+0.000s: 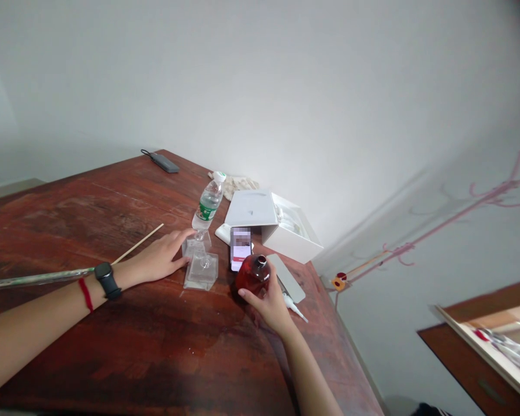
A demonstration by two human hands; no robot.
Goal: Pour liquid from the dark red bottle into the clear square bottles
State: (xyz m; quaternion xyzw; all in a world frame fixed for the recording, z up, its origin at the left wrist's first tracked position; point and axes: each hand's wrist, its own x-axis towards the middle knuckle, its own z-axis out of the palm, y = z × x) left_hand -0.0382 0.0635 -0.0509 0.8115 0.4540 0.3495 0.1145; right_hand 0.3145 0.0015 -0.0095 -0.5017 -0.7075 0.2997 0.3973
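Observation:
My right hand [271,300] is wrapped round an amber bottle [252,276] whose neck is uncapped. Just right of that hand lies a white pump top [295,308] with a thin tube. My left hand [169,254] rests with fingers stretched out at the left side of some clear plastic containers [203,270]; its fingertips seem to touch the rear one. Behind them stands a water bottle [208,202] with a green label and white cap. A phone [241,240] with a lit screen stands behind the amber bottle, in front of a white box.
The open white box [251,209] and its other part [292,234] sit near the wall. A grey pouch-like device [163,162] with a loop lies at the back left. A thin stick [138,242] lies by my left forearm. A pink coat rack [416,240] stands right of the table.

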